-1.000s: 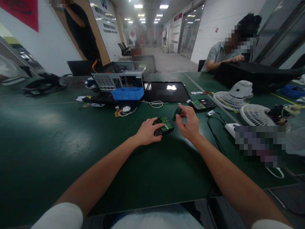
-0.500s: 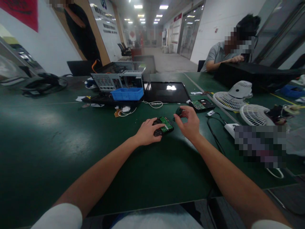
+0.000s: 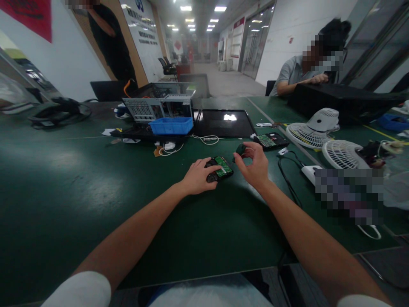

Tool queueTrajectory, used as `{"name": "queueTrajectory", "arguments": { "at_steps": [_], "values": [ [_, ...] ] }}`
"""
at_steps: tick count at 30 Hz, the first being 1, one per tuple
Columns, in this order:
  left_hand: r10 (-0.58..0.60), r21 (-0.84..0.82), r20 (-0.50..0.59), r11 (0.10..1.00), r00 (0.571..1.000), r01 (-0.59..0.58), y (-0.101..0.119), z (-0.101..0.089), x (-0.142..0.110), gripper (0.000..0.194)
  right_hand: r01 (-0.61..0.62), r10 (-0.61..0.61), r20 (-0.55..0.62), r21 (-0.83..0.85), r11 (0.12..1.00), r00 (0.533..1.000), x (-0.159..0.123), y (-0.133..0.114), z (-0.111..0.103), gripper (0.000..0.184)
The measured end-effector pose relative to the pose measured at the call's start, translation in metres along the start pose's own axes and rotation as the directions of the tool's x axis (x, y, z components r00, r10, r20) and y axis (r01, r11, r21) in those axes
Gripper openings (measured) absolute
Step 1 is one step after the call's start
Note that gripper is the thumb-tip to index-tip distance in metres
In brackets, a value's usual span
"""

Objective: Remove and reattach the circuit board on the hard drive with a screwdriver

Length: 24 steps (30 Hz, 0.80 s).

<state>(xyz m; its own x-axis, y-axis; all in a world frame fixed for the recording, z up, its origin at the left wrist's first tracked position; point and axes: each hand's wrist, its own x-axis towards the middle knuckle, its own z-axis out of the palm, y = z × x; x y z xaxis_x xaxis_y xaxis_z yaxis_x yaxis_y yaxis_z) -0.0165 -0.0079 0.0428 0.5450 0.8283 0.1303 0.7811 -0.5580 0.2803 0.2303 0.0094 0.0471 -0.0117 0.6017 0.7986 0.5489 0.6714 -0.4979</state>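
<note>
A black hard drive with a green circuit board on top [image 3: 222, 167] lies on the green table [image 3: 96, 179]. My left hand [image 3: 198, 176] rests on its left side, fingers curled over it and pressing it down. Just to its right my right hand [image 3: 253, 164] is raised, thumb and fingers pinched round a small dark rounded object [image 3: 240, 149] that I cannot name.
A second drive [image 3: 271, 140] lies further right. Behind stand a blue tray [image 3: 171, 125], an open computer case [image 3: 159, 104] and a black panel [image 3: 224, 123]. Two white fans [image 3: 315, 128] and a black cable [image 3: 287, 177] are at right. A seated person works at far right.
My right hand has drifted slightly back and away from the drive with the small dark object. My left hand stays on the drive.
</note>
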Motion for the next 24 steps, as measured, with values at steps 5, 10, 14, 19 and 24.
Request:
{"name": "queueTrajectory", "arguments": {
  "at_steps": [5, 10, 14, 19, 24],
  "values": [
    [0.003, 0.001, -0.002, 1.000, 1.000, -0.003, 0.000, 0.000, 0.000, 0.068, 0.040, -0.040, 0.012, -0.029, 0.999, 0.999, 0.002, -0.001, -0.003, 0.039],
    [0.008, 0.004, -0.003, 1.000, 1.000, -0.008, 0.000, 0.001, 0.000, 0.069, 0.096, -0.097, -0.008, -0.094, 0.991, 0.995, 0.005, -0.008, -0.007, 0.033],
    [0.004, 0.017, -0.011, 1.000, 1.000, -0.004, 0.000, 0.001, 0.000, 0.068, 0.139, -0.140, -0.004, -0.100, 0.985, 0.990, 0.007, -0.014, -0.009, 0.031],
    [0.001, 0.015, -0.010, 1.000, 1.000, -0.001, 0.000, 0.002, 0.001, 0.068, 0.140, -0.137, 0.047, -0.058, 0.989, 0.989, 0.006, -0.017, -0.010, 0.031],
    [0.003, 0.009, -0.016, 1.000, 1.000, -0.003, -0.001, 0.003, 0.000, 0.069, 0.150, -0.145, 0.060, -0.083, 0.985, 0.988, 0.005, -0.017, -0.010, 0.035]
  ]
}}
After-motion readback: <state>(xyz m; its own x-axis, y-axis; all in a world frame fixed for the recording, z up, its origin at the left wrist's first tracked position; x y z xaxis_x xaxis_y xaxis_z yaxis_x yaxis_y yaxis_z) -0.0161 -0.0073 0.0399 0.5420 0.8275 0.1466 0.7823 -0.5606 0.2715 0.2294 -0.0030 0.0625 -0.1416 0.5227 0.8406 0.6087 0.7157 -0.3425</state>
